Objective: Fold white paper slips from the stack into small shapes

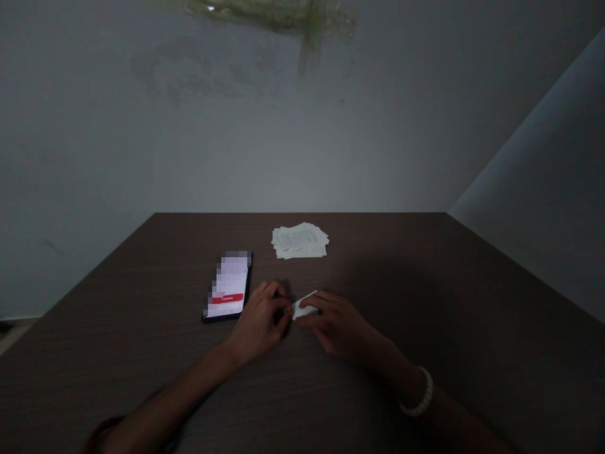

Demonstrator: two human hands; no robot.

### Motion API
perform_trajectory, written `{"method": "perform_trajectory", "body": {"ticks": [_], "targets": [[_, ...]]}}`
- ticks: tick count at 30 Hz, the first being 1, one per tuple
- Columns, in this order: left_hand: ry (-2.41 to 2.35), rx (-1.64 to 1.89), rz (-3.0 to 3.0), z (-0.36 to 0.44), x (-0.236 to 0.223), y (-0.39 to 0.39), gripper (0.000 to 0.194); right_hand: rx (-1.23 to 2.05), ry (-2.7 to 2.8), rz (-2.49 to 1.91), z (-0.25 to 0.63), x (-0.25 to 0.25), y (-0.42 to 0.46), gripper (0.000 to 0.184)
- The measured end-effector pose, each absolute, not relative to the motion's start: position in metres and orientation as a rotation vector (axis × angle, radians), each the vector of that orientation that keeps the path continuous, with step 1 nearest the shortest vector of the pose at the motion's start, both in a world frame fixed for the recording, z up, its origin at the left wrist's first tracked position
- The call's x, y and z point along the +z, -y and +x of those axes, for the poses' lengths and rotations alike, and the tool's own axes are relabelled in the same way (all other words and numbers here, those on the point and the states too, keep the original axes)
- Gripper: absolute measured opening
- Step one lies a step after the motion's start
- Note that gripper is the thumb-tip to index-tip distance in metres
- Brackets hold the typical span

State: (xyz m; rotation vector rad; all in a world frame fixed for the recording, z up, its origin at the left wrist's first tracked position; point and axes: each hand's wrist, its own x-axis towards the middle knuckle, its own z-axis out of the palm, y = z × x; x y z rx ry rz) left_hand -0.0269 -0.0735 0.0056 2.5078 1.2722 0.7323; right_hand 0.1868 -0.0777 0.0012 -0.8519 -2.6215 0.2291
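Note:
My left hand (pixel 263 320) and my right hand (pixel 336 323) meet at the middle of a dark wooden table (pixel 142 353). Both pinch a small folded white paper (pixel 303 306) between their fingertips, low over the tabletop. The left fingers are curled round its left end, the right fingers lie pressed along its right side. A white bead bracelet (pixel 418 396) sits on my right wrist. A phone (pixel 229 293) with a lit screen lies flat just left of my left hand.
A small stack of white printed paper slips (pixel 299 240) lies farther back on the table. Grey walls close in behind and to the right. The room is dim.

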Motion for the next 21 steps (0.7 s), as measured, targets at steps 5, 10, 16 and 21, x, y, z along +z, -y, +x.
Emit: {"method": "perform_trajectory", "body": {"ticks": [5, 10, 16, 21], "targets": [[-1.131, 0.697, 2.824, -0.038, 0.001, 0.083, 0.023, 0.223, 2.629, -0.841, 0.187, -0.001, 0.078, 0.034], [-0.959, 0.559, 2.971, -0.04, -0.002, 0.086, 0.029, 0.217, 2.625, -0.892, 0.186, 0.003, 0.079, 0.032], [-1.066, 0.423, 2.95, -0.038, 0.001, 0.087, 0.029, 0.201, 2.63, -0.895, 0.188, 0.003, 0.08, 0.034], [-1.173, 0.451, 2.864, -0.039, -0.001, 0.087, 0.03, 0.199, 2.62, -0.915, 0.186, 0.002, 0.08, 0.035]]}}
